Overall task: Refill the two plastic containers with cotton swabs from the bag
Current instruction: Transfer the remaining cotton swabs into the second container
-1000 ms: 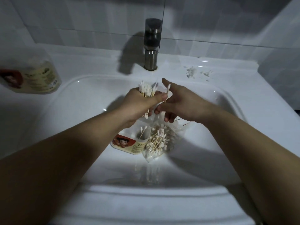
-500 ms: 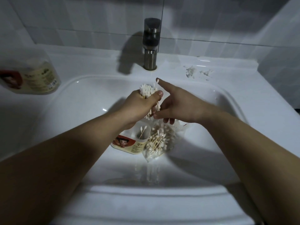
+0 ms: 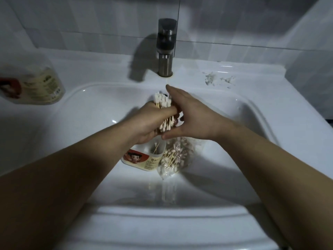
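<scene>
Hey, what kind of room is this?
Most likely a bathroom: a white washbasin with a metal tap behind it, backed by a tiled wall. The cotton swabs in the left hand fit that too.

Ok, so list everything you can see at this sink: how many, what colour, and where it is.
sink: one, white, fills most of the view
tap: one, dark metal, behind the basin, centre
wall tiles: several, pale grey, behind the sink
basin container: one, clear plastic with a red and cream label, in the basin, a few swabs inside
counter container: one, same kind of label, blurred, on the counter at the left
bag: one, clear, swabs inside, in the basin beside the basin container
swab bundle: one, white tips on pale sticks, above the basin
flecks: several, whitish, on the counter right of the tap
left hand: grips the swab bundle
right hand: fingers extended, against the swab bundle
</scene>
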